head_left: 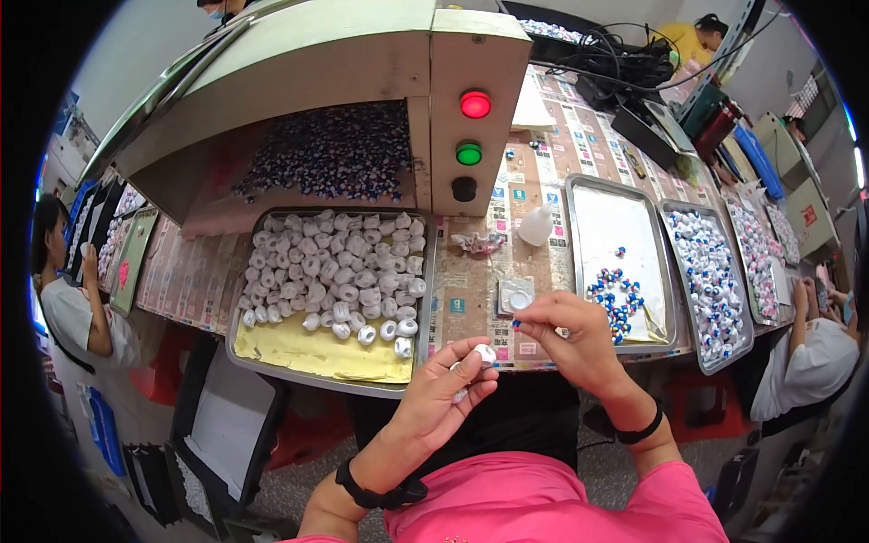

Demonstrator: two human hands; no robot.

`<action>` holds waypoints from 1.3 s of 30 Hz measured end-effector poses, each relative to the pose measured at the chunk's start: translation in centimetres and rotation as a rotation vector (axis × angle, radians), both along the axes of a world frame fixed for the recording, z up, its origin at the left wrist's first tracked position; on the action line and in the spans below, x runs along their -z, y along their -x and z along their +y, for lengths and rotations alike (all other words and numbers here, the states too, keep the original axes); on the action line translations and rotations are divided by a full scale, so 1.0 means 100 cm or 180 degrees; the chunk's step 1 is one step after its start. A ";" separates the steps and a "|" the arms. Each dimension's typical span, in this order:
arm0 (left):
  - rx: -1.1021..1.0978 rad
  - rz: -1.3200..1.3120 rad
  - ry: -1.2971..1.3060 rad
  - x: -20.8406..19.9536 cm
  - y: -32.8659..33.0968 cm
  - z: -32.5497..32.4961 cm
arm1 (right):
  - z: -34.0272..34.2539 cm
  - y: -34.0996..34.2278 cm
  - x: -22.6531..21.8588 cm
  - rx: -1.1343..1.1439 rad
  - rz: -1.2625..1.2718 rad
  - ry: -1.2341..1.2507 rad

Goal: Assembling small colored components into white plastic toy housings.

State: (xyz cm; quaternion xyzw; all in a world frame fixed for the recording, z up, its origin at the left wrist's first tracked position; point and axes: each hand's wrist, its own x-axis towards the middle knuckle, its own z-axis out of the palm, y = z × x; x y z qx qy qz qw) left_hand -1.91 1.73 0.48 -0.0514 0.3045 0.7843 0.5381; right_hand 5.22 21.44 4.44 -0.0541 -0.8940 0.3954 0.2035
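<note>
My left hand (450,387) is closed around small white round plastic pieces (486,355), one showing between thumb and forefinger. To its right, my right hand (572,337) pinches a tiny blue and red piece (517,324) at its fingertips. Just beyond that piece, a small round white dish (519,300) rests on a square pad. At the left, a metal tray (317,369) lined with yellow paper bears many similar white pieces (348,271). Right of my hands, a metal tray (597,208) lined with white holds a heap of small blue, red and white pieces (615,303).
A white squeeze bottle (536,226) and a crumpled cloth (478,242) lie beyond the dish. A large machine (480,54) with red and green lights rises at the back left. Another tray (744,348) of white-and-blue pieces stands farther right. People sit at both sides.
</note>
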 end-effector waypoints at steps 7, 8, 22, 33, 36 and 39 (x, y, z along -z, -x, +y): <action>0.0003 -0.0093 -0.0046 0.002 -0.003 0.006 | -0.015 -0.013 -0.004 -0.0191 0.0077 0.0816; 0.0024 -0.0088 -0.0070 0.002 -0.003 0.006 | -0.016 -0.014 -0.003 -0.0192 0.0066 0.0874; 0.0098 -0.0227 -0.0257 0.010 -0.007 0.010 | -0.017 -0.022 0.001 -0.0299 0.0310 0.0506; -0.0049 0.0567 0.0020 0.002 -0.011 0.010 | -0.015 -0.023 0.001 -0.0372 -0.0065 0.0972; -0.0047 0.0721 0.0095 0.004 -0.012 0.011 | -0.012 -0.024 0.001 -0.0431 -0.0195 0.1088; 0.0073 0.0717 0.0083 0.003 -0.014 0.017 | -0.003 -0.028 0.000 -0.0597 -0.0123 0.1139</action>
